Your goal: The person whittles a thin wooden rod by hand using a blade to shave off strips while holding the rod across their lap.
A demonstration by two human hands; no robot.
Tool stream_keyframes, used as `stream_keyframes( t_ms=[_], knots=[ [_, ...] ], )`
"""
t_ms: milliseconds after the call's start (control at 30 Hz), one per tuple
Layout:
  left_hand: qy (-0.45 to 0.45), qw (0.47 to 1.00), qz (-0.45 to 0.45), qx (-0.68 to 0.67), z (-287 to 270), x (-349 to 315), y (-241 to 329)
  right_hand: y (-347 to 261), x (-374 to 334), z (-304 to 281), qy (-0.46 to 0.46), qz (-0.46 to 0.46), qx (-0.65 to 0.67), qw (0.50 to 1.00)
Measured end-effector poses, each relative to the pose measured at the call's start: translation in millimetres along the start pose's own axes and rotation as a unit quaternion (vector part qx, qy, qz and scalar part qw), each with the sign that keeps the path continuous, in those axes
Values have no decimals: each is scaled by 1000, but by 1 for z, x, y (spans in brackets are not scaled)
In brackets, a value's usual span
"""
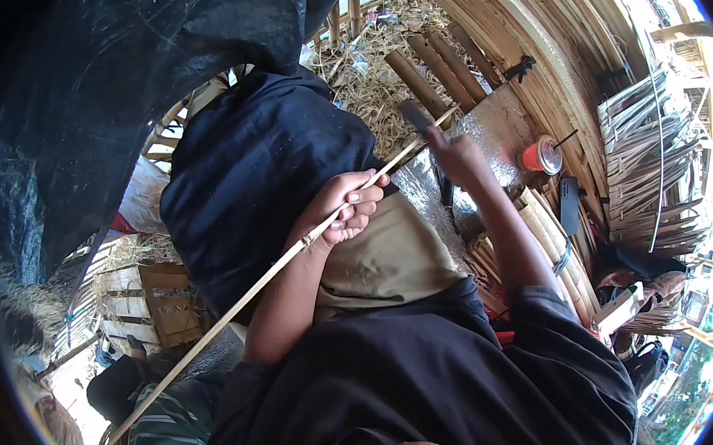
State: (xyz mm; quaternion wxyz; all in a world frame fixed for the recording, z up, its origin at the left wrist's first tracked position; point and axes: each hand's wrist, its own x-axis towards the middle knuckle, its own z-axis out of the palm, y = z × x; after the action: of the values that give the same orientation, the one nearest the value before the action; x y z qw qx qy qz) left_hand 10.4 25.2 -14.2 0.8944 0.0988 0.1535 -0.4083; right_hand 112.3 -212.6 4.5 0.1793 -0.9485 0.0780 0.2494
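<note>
Yellowish strip (268,276), long, slender; left fingers (364,197) curled round it, right fingers (437,139) round knife (413,116).

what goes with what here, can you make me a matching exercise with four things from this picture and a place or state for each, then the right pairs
Column one:
1. Left hand
2. Right hand
3. Red cup
4. Phone

Column two:
A. Lidded, with a dark straw sticking out
B. Closed around the long pale strip
C. Dark and rectangular, lying to the person's right
D. Gripping the knife near the strip's far end

Right pairs: 1-B, 2-D, 3-A, 4-C
</note>
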Motion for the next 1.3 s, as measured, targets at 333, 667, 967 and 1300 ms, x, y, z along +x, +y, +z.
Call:
stream_keyframes(
  t_ms=[333,667,967,1300],
  knots=[
    [-39,997,-20,-69,1,2,5,10,-3,25,-114,98,363,920],
    [-56,997,59,-11,20,-18,4,-22,-6,11,-95,-13,439,893],
    [-238,938,198,-157,20,-67,36,-65,-23,8,-404,-3,655,638],
    [-236,940,208,-134,18,-82,46,-97,38,62,-172,46,714,678]
  ],
)
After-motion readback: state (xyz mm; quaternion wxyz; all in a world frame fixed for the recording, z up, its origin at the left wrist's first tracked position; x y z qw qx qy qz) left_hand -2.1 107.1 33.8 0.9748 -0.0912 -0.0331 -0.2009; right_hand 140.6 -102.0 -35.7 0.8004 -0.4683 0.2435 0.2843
